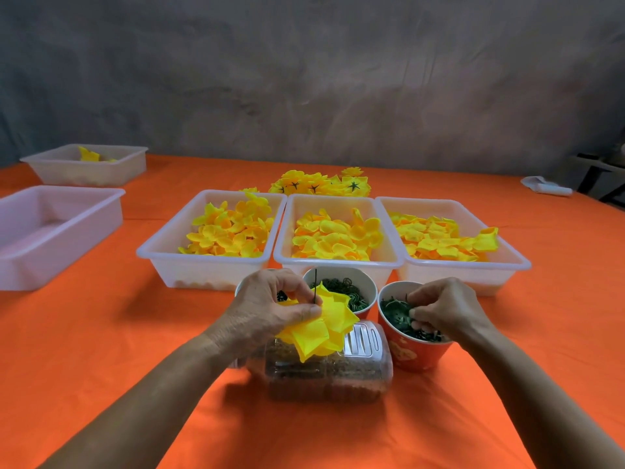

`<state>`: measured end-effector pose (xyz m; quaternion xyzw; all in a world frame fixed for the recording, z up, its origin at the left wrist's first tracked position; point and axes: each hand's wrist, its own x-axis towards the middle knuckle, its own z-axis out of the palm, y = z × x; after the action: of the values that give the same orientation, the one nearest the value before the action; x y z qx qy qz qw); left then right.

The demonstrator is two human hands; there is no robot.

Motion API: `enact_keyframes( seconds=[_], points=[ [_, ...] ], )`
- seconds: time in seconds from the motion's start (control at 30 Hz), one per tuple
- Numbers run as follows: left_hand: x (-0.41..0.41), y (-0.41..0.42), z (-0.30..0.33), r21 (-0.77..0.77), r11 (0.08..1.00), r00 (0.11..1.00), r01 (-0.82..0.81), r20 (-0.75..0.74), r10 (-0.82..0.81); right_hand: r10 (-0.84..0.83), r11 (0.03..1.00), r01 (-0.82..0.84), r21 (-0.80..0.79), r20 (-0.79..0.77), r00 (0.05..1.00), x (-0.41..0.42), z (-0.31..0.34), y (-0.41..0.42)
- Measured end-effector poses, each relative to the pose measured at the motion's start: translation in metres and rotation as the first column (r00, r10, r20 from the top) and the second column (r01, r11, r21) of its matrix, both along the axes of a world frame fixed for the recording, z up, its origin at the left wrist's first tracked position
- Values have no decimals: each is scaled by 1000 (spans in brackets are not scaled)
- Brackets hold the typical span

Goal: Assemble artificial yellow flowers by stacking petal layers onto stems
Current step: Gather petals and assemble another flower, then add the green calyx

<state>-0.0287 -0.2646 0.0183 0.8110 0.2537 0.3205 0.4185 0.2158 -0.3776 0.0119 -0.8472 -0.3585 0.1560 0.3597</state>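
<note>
Half-built yellow flower held over the jar, right hand in the cup

The clear plastic jar (329,370) lies partly hidden behind the flower (321,328). The left hand (270,308) has its grip pinched on the flower's thin stem (315,287); the right hand (446,311) curls its fingertips into the red cup (417,350) of small dark green pieces, whose shape is unclear. Beyond, three petal trays (338,231) sit on the orange bench (101,333).

Your near path is crowded: a clear jar (329,367) lies on its side between your forearms, paper cups (414,346) just beyond, three petal trays (338,258) walling the middle. Open orange tablecloth (101,333) flanks both sides.
</note>
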Motion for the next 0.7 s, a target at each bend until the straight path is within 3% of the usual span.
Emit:
enact_keyframes(
  seconds=[0.23,0.53,0.7],
  points=[
    [0,0,0,0,1000,1000,-8,-5,8,-22,999,19,50,62,998,2,0,-3],
    [0,1,-2,-23,1000,1000,-3,5,3,44,944,56,325,-293,955,-2,4,-5],
    [0,0,-1,-23,1000,1000,-7,-4,7,45,909,121,399,-382,923,-12,6,-3]
  ],
)
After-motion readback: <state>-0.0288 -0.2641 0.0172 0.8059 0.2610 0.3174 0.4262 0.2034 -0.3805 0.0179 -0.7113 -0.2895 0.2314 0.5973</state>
